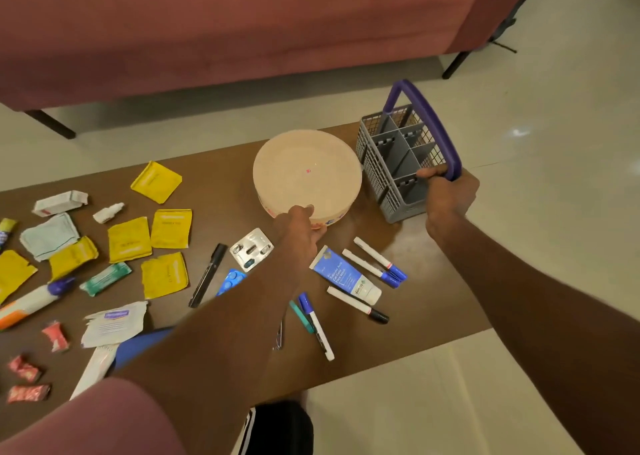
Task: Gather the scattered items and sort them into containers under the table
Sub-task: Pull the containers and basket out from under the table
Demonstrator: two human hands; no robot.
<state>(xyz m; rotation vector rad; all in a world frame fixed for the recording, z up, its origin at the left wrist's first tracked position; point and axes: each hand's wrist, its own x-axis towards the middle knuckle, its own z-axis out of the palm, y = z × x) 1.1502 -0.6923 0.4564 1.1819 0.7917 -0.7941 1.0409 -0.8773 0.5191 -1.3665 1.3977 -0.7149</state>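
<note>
A brown table [408, 319] runs across the view, with a pink sofa [242, 21] behind it on a pale floor. At the table's far right end stands a grey caddy [398, 163] with six divided cells and a purple handle [433, 122]; the right hand [446, 195] curls around the near end of that handle. Just left of the caddy sits a round peach bowl [306, 174], and the left hand [299, 229] pinches its near rim, thumb on top, fingers seemingly under the edge. Nearer the camera lie a blue tube [346, 276], three white markers with blue caps [379, 262], a black-capped one [358, 305], a black pen [207, 274] and a pill strip [251, 248]. Yellow sachets [156, 181] are scattered over the left half, among a white dropper bottle [108, 212], a small box [59, 202] and red sweets [55, 335].
</note>
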